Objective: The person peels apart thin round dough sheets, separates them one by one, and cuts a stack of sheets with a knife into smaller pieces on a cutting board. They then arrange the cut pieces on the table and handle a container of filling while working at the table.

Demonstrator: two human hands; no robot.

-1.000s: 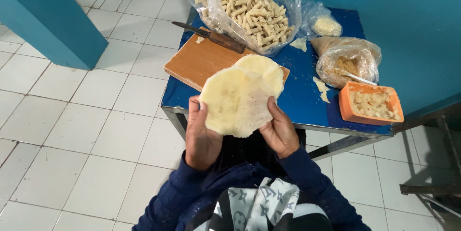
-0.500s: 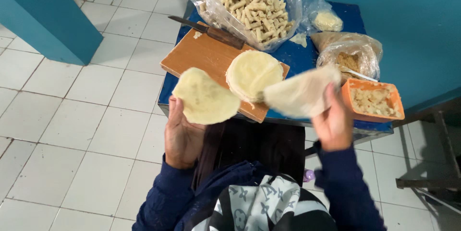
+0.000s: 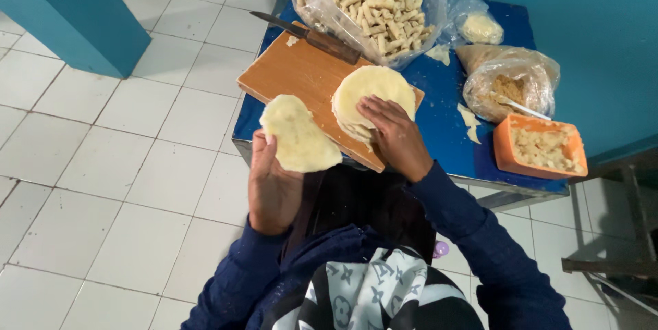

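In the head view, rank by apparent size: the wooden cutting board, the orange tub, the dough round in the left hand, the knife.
1. Wooden cutting board, largest though partly covered.
2. Orange rectangular plastic tub and pale flat dough round held by the left hand: alike; the round sits nearer the camera.
3. Dark-handled knife, slimmest.

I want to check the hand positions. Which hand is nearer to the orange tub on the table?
Right. The right hand rests on the stack of dough rounds, just left of the orange tub. The left hand holds one dough round off the table's far side.

Left hand (image 3: 273,182) raised, palm up, fingers cupped; right hand (image 3: 396,137) flat, palm down.
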